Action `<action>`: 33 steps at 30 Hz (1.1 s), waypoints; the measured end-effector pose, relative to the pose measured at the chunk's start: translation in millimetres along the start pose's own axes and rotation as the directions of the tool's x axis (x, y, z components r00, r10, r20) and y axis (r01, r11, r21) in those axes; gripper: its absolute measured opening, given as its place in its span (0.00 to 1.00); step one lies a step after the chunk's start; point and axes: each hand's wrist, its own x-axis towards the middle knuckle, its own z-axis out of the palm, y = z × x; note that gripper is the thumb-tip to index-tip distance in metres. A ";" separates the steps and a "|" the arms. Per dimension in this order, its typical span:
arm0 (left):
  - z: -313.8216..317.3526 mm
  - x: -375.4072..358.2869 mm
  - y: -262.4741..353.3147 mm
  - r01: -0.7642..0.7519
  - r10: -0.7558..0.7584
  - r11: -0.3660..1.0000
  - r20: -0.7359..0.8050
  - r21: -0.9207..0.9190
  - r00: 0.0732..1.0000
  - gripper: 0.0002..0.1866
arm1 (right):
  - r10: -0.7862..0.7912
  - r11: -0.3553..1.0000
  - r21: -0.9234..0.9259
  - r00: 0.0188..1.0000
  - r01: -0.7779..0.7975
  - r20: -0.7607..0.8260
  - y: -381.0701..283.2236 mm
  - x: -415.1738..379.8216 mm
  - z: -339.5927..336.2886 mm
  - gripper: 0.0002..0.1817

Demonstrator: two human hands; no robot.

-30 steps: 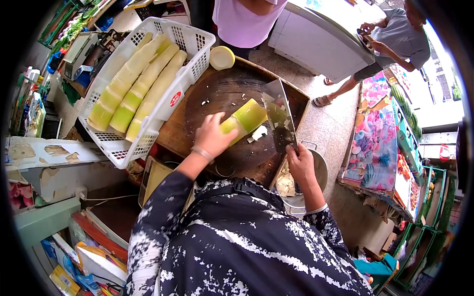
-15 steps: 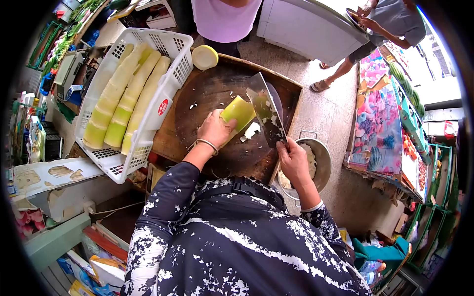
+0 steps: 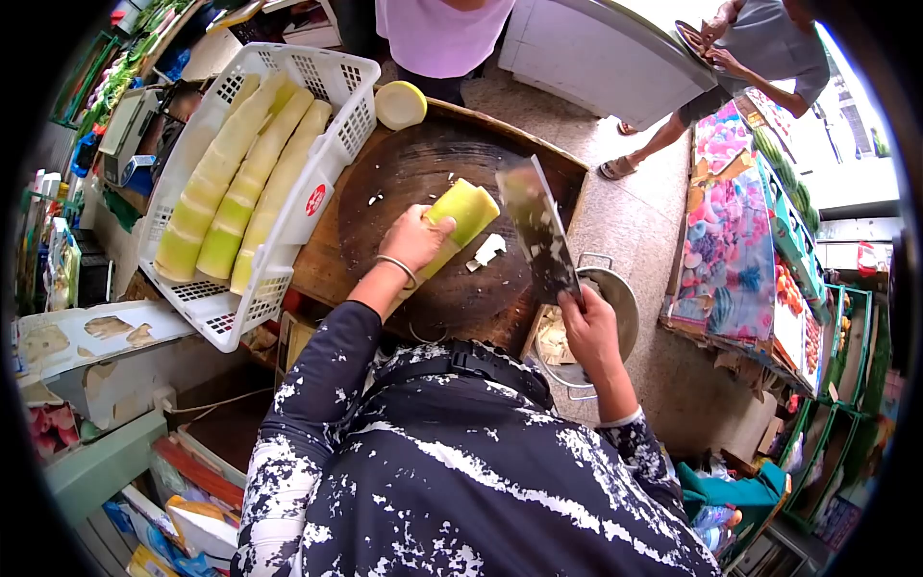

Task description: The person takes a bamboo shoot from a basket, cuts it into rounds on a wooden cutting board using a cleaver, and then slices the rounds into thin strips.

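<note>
My left hand [image 3: 415, 242] is wrapped round a thick yellow-green bamboo shoot [image 3: 469, 212], held slanted over a dark round chopping board [image 3: 385, 183]. My right hand [image 3: 589, 329] grips a cleaver [image 3: 540, 229] by its handle. The blade is apart from the shoot, to its right, with pale bits stuck on it. White cut pieces [image 3: 488, 252] lie on the board between shoot and blade. Below my right hand, partly hidden by it, stands a metal pot [image 3: 627, 322] with pale slices inside.
On the left, a white plastic basket [image 3: 358, 82] holds several long bamboo shoots [image 3: 213, 188]. A pale round cut end [image 3: 400, 105] sits at the board's far edge. One person in pink [image 3: 442, 38] stands opposite; another person [image 3: 769, 58] holds a plate, upper right. Produce stands line the right.
The cleaver has swung right and toward me, away from the shoot. My left hand has shifted the shoot slightly left. More of the pot's slices now show.
</note>
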 end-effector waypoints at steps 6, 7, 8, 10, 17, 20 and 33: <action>-7.9 -2.4 -6.5 -0.103 0.093 0.984 -0.071 -0.147 0.993 0.32 | -0.045 0.970 -0.229 0.981 0.088 0.188 7.7 -38.4 -18.8 0.07; -9.3 -9.2 -2.0 -0.132 0.126 0.990 -0.139 -0.038 0.982 0.33 | -0.046 0.973 -0.212 0.976 0.091 0.211 10.4 -41.2 -14.9 0.07; -9.4 -14.6 -0.1 -0.154 0.166 0.985 -0.200 0.074 0.966 0.33 | 0.059 0.955 -0.296 0.962 0.024 0.268 10.1 -41.4 -13.0 0.10; -9.8 -20.4 -2.3 -0.133 0.145 0.988 -0.167 0.079 0.975 0.34 | 0.084 0.956 -0.295 0.962 -0.003 0.260 9.4 -39.2 -10.0 0.10; -9.6 -27.0 -2.7 -0.122 0.143 0.983 -0.156 0.137 0.977 0.33 | 0.040 0.976 -0.217 0.997 -0.026 0.062 10.3 -14.8 -14.8 0.09; -9.9 -31.6 -1.2 -0.151 0.178 0.978 -0.198 0.143 0.964 0.34 | 0.026 0.990 -0.138 0.999 -0.022 0.025 16.9 -9.5 -15.9 0.09; -5.3 -33.1 2.7 -0.176 0.237 0.949 -0.219 0.263 0.946 0.32 | -0.201 0.947 -0.241 0.978 0.210 0.063 -45.7 4.9 23.8 0.09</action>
